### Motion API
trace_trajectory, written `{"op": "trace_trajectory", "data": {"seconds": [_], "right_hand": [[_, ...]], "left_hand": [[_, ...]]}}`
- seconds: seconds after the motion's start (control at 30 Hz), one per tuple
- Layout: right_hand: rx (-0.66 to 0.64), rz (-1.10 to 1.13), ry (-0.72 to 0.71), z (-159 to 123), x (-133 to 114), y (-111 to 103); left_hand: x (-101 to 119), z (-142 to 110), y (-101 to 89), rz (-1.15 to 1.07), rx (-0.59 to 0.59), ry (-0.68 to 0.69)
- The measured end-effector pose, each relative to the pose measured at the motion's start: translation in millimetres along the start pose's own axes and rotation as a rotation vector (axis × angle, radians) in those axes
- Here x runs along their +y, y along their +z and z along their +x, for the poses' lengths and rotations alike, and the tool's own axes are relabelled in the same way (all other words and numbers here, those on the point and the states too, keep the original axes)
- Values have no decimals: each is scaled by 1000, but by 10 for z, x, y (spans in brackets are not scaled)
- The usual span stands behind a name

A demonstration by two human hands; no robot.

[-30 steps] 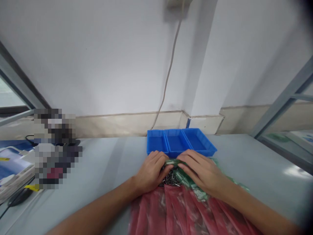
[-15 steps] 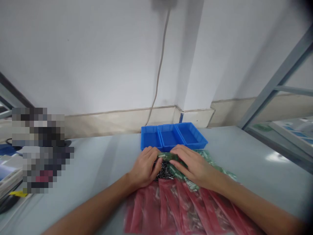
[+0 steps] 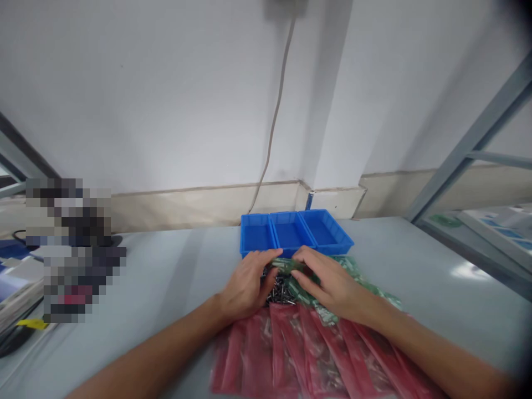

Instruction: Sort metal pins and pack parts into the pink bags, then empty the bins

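My left hand (image 3: 247,282) is curved round the near-left end of a green plastic bag (image 3: 286,266), its fingers over the far side and its thumb on the near side. From the right, my right hand (image 3: 328,280) grips the same bag between bent fingers and thumb. Small dark metal screws or pins (image 3: 280,292) lie heaped just below the bag, partly hidden by my left thumb. More green bags (image 3: 349,266) spread out behind and under my right hand. Closer to me, several red-tinted clear bags (image 3: 286,349) overlap in a row, with small metal parts inside some.
Three blue plastic trays (image 3: 318,252) stand side by side behind my hands, near the wall. A grey metal frame (image 3: 465,144) rises at the right. A blurred-out person and cluttered items, including a yellow tag (image 3: 33,323), are at the left. A cable (image 3: 276,111) hangs down the wall.
The fingers of my left hand have stretched further right over the green bag. My right fingers have bent in slightly. The view has shifted a little.
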State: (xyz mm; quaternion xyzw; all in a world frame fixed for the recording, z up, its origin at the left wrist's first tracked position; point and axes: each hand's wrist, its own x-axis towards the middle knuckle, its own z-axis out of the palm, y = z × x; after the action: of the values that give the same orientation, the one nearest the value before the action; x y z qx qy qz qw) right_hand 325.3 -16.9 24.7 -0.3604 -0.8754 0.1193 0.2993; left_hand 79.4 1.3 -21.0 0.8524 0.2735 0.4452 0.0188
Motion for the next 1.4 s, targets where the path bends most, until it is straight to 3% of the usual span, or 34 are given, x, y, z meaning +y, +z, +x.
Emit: {"op": "trace_trajectory", "data": {"seconds": [0.17,0.27,0.4,0.67,0.87,1.2,1.4], "right_hand": [[37,146,175,10,6,15],[88,223,255,19,21,18],[160,274,240,27,61,21],[180,260,193,13,61,36],[83,150,123,-12,31,-27],[35,71,20,17,44,-38],[10,183,145,4,34,-23]], "left_hand": [[-4,36,-7,-44,22,30],[-2,60,-39,-87,-34,30],[3,70,-56,-94,-95,0],[21,80,-67,-13,-57,12],[30,82,-80,8,-38,9],[23,73,-71,-11,-50,-66],[30,91,-76,-6,-40,-39]]}}
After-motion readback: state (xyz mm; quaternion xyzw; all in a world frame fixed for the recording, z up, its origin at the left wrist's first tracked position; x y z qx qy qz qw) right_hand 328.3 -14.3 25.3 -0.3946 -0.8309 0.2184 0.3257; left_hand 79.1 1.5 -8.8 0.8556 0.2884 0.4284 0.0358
